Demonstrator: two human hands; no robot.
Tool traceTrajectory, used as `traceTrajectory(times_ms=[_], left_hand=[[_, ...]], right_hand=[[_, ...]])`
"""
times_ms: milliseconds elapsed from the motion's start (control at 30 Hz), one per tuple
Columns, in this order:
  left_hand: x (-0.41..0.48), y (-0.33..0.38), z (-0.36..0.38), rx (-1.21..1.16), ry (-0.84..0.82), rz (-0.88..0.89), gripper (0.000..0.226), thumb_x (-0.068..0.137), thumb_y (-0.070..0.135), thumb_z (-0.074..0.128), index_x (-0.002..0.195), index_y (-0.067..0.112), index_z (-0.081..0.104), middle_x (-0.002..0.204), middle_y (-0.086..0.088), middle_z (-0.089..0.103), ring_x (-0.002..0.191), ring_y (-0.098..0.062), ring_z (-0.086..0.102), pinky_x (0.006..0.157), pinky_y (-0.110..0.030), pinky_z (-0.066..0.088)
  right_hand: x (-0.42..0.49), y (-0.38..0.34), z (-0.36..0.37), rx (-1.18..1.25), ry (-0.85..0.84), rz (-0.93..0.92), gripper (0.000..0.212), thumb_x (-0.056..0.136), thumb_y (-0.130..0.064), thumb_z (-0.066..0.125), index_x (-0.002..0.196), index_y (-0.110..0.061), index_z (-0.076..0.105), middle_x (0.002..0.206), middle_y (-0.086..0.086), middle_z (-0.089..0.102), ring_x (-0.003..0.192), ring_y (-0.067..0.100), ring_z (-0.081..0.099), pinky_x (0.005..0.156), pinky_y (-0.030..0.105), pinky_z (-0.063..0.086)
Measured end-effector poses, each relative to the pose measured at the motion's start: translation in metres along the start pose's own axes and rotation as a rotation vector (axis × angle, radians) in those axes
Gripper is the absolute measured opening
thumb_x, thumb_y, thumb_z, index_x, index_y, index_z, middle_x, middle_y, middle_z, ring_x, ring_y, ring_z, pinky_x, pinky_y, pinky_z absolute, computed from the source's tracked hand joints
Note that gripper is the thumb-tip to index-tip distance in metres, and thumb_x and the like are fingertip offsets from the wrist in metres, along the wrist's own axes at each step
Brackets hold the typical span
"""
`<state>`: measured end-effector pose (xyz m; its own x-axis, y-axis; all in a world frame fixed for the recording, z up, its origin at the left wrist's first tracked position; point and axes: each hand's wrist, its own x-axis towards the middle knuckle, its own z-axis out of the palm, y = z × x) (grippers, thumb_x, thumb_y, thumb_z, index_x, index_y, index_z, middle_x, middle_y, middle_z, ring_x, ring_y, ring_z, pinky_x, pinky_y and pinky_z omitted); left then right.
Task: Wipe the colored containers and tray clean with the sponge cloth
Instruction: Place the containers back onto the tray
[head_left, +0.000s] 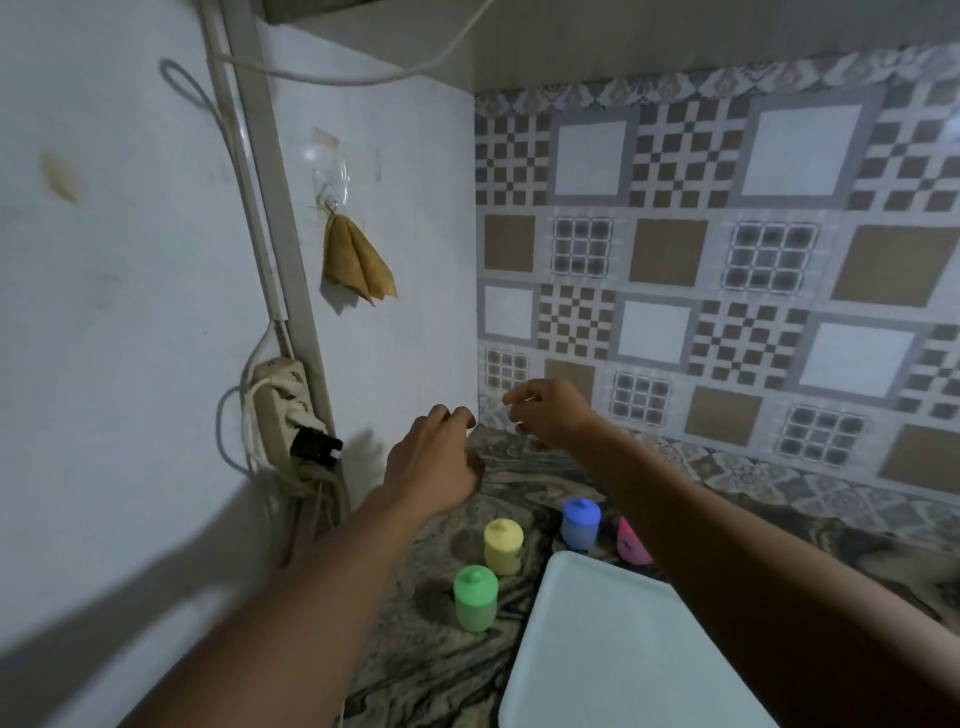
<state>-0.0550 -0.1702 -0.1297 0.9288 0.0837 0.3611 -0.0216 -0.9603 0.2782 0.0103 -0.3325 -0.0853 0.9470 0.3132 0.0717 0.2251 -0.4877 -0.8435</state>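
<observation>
**Hands Raised Over Unwiped Containers, Cloth on Its Hook**

Both arms reach out over a marbled desk (441, 670) in the corner of a tiled kitchen. The tan sponge cloth (356, 262) hangs from a clear wall hook (331, 179), up and to the left, well apart from either hand.

The four containers stand below the forearms. The green container (475, 597) and yellow container (503, 545) are upright under the left arm. The blue container (581, 522) is beyond them, and the pink container (631, 543) is tilted and half hidden by the right arm. The pale tray (597, 649) lies nearest the person, just beside the containers.

The likeliest mishap from here is a forearm dropping and clipping a container, with the leaning pink one most exposed. A loaded power strip (278, 402) sits on the wall below the cloth. A wet cloth carried past it could drip onto the plugs.

The left hand (436, 460) is held palm down, its fingers loosely curled, with nothing visible in them. The right hand (553, 413), slightly higher and near the patterned wall, has its fingertips pinched on a pale scrap (511, 410) too blurred to identify. By the look of it, wiping has not begun.
</observation>
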Motion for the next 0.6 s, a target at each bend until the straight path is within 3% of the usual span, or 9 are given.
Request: traceTrajectory(times_ms=[133,200,300,367,433,500,600], left_hand=[[-0.016,0.003,0.046,0.009,-0.262,-0.024,0.061,0.086,0.039,0.06,0.142,0.027,0.038,0.141,-0.003,0.04,0.129,-0.029,0.042,0.093,-0.044,0.048],[-0.021,-0.001,0.068,0.007,-0.374,-0.05,0.07,0.085,0.039,0.062,0.148,0.028,0.033,0.153,-0.003,0.03,0.138,-0.03,0.034,0.101,-0.046,0.045],[-0.024,-0.013,0.101,0.005,-0.52,-0.069,0.085,0.082,0.042,0.067,0.154,0.029,0.023,0.161,-0.005,0.018,0.145,-0.034,0.025,0.11,-0.049,0.038],[-0.025,-0.021,0.118,0.012,-0.612,-0.087,0.095,0.081,0.044,0.072,0.156,0.03,0.016,0.164,-0.007,0.01,0.147,-0.036,0.021,0.111,-0.049,0.037],[-0.024,-0.032,0.136,0.041,-0.69,-0.087,0.103,0.076,0.047,0.077,0.156,0.03,0.015,0.164,-0.004,0.009,0.146,-0.036,0.025,0.107,-0.046,0.041],[-0.024,-0.043,0.155,0.07,-0.746,-0.064,0.114,0.064,0.056,0.082,0.153,0.032,0.016,0.161,-0.002,0.014,0.142,-0.036,0.031,0.104,-0.05,0.044],[-0.02,-0.055,0.178,0.077,-0.848,-0.029,0.123,0.052,0.064,0.085,0.15,0.027,0.022,0.158,-0.008,0.022,0.139,-0.038,0.035,0.106,-0.054,0.042]], right_hand=[[-0.01,0.058,0.004,-0.102,-0.022,0.11,0.02,0.093,-0.009,0.058,0.108,-0.006,0.071,0.078,0.007,0.066,0.065,0.015,0.056,0.049,0.021,0.046],[-0.011,0.083,0.011,-0.173,-0.063,0.155,0.018,0.092,-0.008,0.059,0.103,-0.002,0.072,0.08,0.008,0.068,0.066,0.014,0.055,0.048,0.019,0.045],[-0.008,0.12,0.027,-0.276,-0.125,0.208,0.01,0.09,-0.011,0.061,0.094,-0.012,0.07,0.09,0.008,0.068,0.071,0.018,0.058,0.059,0.025,0.047],[-0.004,0.142,0.042,-0.314,-0.151,0.228,0.013,0.088,-0.01,0.059,0.097,-0.006,0.068,0.088,0.007,0.063,0.069,0.021,0.058,0.052,0.022,0.044],[0.004,0.16,0.058,-0.378,-0.173,0.235,0.021,0.087,-0.012,0.06,0.106,-0.007,0.067,0.096,0.009,0.064,0.091,0.028,0.064,0.064,0.023,0.046],[0.015,0.175,0.075,-0.428,-0.208,0.227,0.041,0.086,-0.015,0.065,0.126,-0.007,0.06,0.119,0.014,0.066,0.111,0.032,0.062,0.08,0.026,0.045],[0.033,0.19,0.099,-0.486,-0.267,0.202,0.075,0.081,-0.024,0.072,0.148,-0.014,0.039,0.144,0.019,0.049,0.126,0.035,0.053,0.096,0.034,0.048]])
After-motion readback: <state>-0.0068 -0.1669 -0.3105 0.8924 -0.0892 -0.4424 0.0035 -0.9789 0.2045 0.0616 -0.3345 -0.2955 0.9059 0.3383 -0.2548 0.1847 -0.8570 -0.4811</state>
